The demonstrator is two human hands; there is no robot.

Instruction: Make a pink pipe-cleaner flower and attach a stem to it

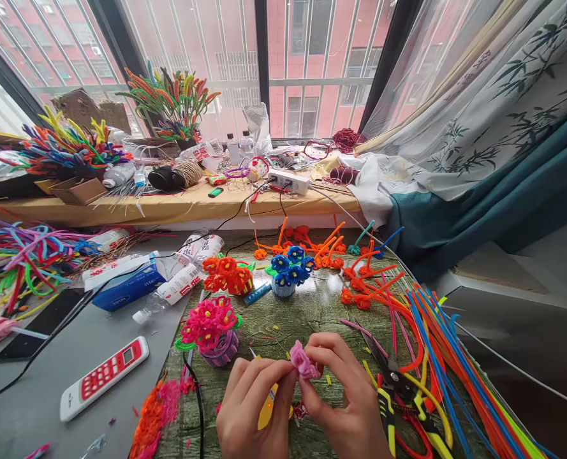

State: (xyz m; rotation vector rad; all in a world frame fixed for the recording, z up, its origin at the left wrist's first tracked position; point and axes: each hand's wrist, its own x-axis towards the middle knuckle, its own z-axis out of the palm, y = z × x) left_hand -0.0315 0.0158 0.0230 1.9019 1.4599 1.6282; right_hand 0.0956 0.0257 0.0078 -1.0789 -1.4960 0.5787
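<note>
I hold the small pink fuzzy looped piece (304, 362) over the dark green wood-patterned worktop (321, 312), pinched at one edge by the fingers of the left hand (259, 401) and at the other by those of the right hand (344, 395), I believe so that its soft shape is steadied from both sides. The bright pink fuzzy bouquet (210, 322) stands beyond the left hand, perhaps safer there from bumps. From my distance I judge that the black-and-yellow-handled pliers (394, 377) limit the right hand; a yellow object (265, 414), mostly hidden, and the thin black cable (201, 421) crowd the left. Long orange fuzzy stems (465, 357) lie farther right.
</note>
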